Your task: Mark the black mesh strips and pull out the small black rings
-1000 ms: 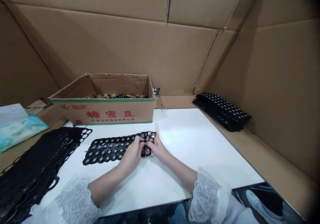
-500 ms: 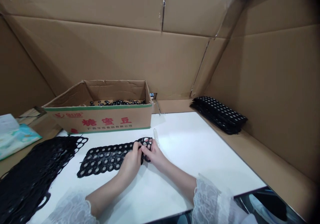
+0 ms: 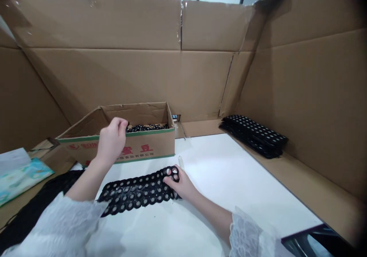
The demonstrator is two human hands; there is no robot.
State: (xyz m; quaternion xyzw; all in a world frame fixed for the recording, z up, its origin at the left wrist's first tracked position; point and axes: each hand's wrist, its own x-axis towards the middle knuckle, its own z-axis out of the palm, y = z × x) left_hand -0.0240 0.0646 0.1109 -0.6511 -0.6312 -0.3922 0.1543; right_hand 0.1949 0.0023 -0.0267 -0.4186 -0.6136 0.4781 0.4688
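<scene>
My right hand point(image 3: 183, 182) grips the right end of a black perforated sheet point(image 3: 137, 190), thumb on top and fingers behind. Rows of round holes run along this sheet, and it lies on the white tabletop. My left hand point(image 3: 112, 140) is raised at the front rim of a cardboard box point(image 3: 155, 146), its fingers pinched together. A dark bit shows at those fingertips, too small to name. Inside the box lie many small black rings point(image 3: 146, 127).
At the left, partly behind my sleeve, lies a heap of black sheets point(image 3: 31, 207). A tissue packet point(image 3: 25, 176) sits beyond it. Stacked perforated black sheets point(image 3: 254, 134) rest at the right edge. Tall cardboard walls point(image 3: 137, 77) enclose the white table point(image 3: 218, 173).
My left hand has left the sheet and moved up and left to the box. My right hand still holds the sheet's end. The view has tilted upward.
</scene>
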